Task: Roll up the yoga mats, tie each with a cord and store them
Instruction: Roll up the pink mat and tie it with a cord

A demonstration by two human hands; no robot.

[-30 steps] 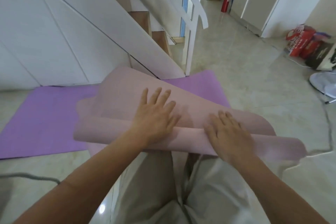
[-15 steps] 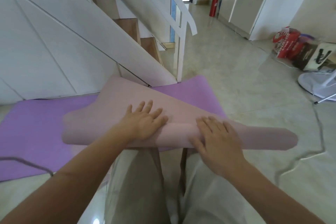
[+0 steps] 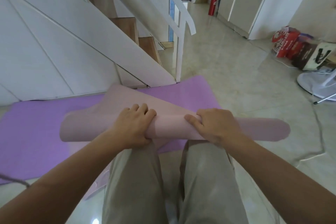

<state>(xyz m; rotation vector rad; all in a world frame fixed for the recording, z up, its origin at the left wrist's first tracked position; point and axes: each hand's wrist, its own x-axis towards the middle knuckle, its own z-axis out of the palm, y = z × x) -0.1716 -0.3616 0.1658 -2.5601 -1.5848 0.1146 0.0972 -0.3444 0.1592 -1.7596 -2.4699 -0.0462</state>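
Both hands, left hand [image 3: 133, 127] and right hand [image 3: 216, 126], clamp the partly rolled pale pink foam yoga mat [image 3: 171, 129] at frame centre, above the flat purple mat [image 3: 36, 132]; uneven pressure risks telescoping the roll.

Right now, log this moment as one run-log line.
step: rolling | pink mat: partly rolled, untied | left grip: holds roll | right grip: holds roll | purple mat: flat on floor

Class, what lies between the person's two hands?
Only a bare stretch of the rolled pink mat, which both the left hand and right hand grip; head view.
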